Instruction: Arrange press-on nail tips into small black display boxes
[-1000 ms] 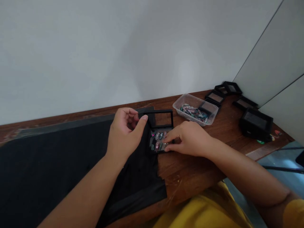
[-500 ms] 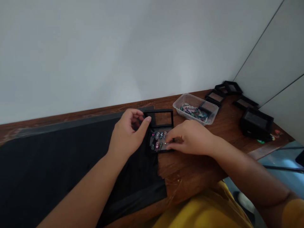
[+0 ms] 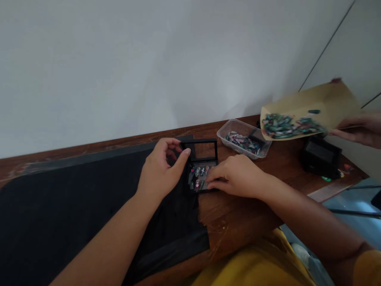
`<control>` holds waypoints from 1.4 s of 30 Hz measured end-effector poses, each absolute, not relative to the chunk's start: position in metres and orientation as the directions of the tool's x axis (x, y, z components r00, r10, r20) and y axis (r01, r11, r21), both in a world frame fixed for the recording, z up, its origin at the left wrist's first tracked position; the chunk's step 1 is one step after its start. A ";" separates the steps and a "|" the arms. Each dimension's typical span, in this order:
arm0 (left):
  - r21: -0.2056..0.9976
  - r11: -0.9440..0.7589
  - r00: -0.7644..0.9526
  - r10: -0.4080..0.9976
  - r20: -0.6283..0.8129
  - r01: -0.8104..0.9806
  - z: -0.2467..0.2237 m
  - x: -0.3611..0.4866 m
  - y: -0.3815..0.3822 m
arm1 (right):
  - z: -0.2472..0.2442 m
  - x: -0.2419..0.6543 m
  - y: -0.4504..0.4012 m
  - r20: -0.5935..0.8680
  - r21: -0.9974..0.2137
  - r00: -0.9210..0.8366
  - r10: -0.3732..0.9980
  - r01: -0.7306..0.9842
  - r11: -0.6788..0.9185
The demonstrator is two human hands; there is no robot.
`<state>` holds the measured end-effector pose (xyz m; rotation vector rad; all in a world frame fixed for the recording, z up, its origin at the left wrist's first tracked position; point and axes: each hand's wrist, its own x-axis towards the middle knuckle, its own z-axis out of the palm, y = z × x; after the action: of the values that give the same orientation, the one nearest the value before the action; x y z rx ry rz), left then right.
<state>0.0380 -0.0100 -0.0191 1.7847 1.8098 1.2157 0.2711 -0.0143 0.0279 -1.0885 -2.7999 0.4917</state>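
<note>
The left hand (image 3: 163,169), its fingers curled and thumb out, is at the raised lid (image 3: 203,150) of a black case (image 3: 190,186) on the desk (image 3: 238,214); whether it grips the lid is unclear. The right hand (image 3: 238,174) has thumb and fingertips together over the case's right side, among decorated nails (image 3: 198,171), and whether they pinch one cannot be told.
</note>
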 end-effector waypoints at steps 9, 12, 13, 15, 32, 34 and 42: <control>0.735 -0.140 -0.166 0.930 0.326 0.663 -0.020 0.037 -0.009 | 0.028 0.270 -0.015 -0.087 -0.246 -0.705 0.704 0.700 0.670; 0.735 -0.145 -0.161 0.931 0.328 0.662 -0.020 0.037 -0.009 | 0.028 0.270 -0.014 -0.108 -0.247 -0.697 0.709 0.710 0.660; 0.735 -0.145 -0.161 0.931 0.328 0.662 -0.020 0.037 -0.009 | 0.029 0.270 -0.014 -0.109 -0.246 -0.697 0.709 0.710 0.660; 0.736 -0.143 -0.162 0.931 0.326 0.662 -0.020 0.037 -0.009 | 0.028 0.270 -0.014 -0.109 -0.245 -0.700 0.706 0.707 0.663; 0.711 -0.184 -0.102 0.935 0.339 0.678 -0.021 0.037 -0.010 | 0.023 0.274 -0.011 -0.010 -0.417 -0.748 0.664 0.606 0.677; 0.715 -0.208 -0.101 0.926 0.363 0.668 -0.022 0.037 -0.011 | 0.024 0.278 -0.009 0.049 -0.461 -0.742 0.669 0.577 0.674; 0.715 -0.235 -0.123 0.904 0.410 0.658 -0.028 0.035 -0.010 | 0.027 0.282 -0.004 0.061 -0.433 -0.689 0.722 0.633 0.642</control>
<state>0.0352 -0.0104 -0.0281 1.8732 1.7439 1.2877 0.2820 -0.0044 0.0271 -1.1047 -2.6340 0.5641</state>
